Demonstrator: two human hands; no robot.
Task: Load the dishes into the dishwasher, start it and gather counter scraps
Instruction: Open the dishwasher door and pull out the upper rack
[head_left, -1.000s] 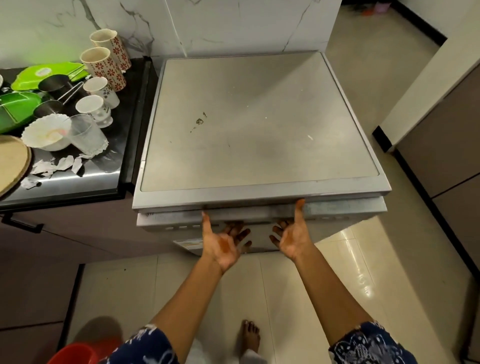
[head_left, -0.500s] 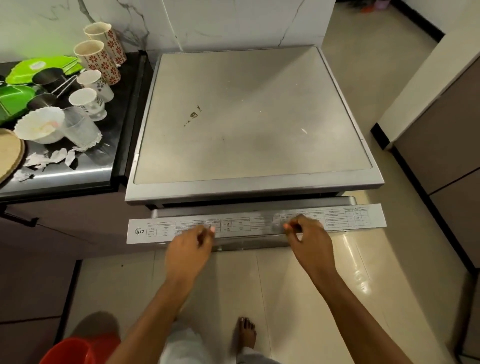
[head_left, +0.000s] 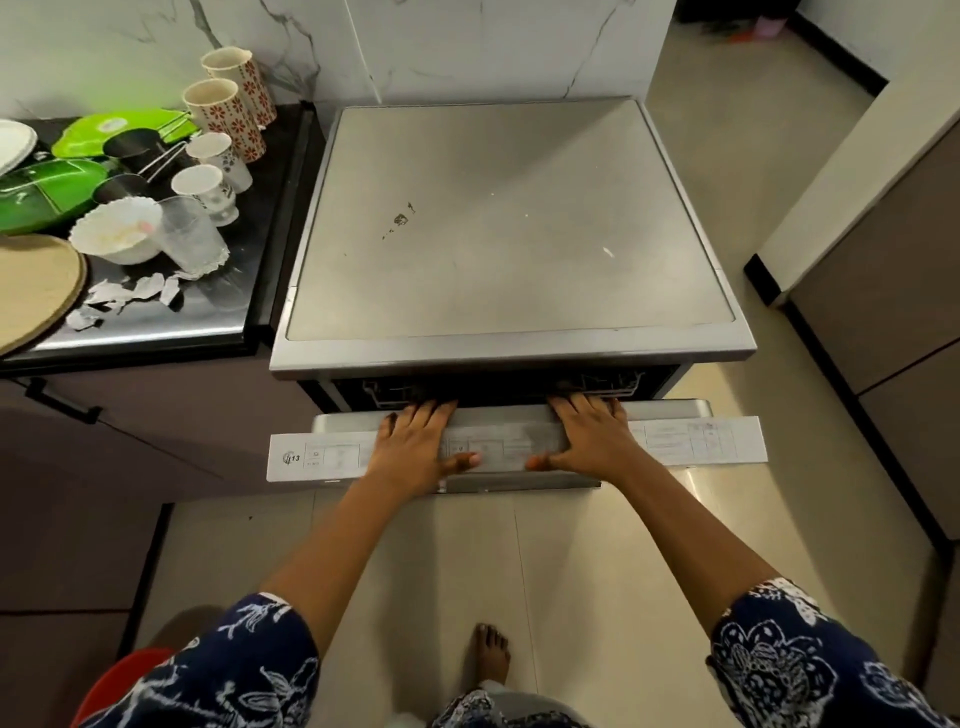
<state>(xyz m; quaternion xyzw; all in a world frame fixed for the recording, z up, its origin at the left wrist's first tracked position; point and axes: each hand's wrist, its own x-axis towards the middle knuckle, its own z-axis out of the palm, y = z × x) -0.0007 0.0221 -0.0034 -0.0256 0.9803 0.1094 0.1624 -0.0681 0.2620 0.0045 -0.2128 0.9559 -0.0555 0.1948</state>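
The silver dishwasher (head_left: 509, 223) stands in front of me with its door (head_left: 696, 441) tilted partly open, and a dark gap shows a rack inside. My left hand (head_left: 415, 441) and my right hand (head_left: 592, 436) both hold the door's top edge, fingers reaching over it into the gap and thumbs on the control strip. On the counter to the left sit a white bowl (head_left: 117, 236), a clear glass (head_left: 189, 236), two patterned tumblers (head_left: 228, 117), two white cups (head_left: 205, 189), steel cups (head_left: 132, 150) and green plates (head_left: 47, 192). Torn paper scraps (head_left: 124, 293) lie near the counter's front.
A round tan board (head_left: 31, 286) overhangs the dark counter (head_left: 218, 312) at the far left. Brown cabinets (head_left: 883, 312) line the right side of the tiled floor. A red object (head_left: 119, 675) sits by my left sleeve, and my bare foot (head_left: 491, 654) stands under the door.
The door has swung down from nearly shut to partly open. Both hands moved from under its handle to the top edge, fingers now over it.
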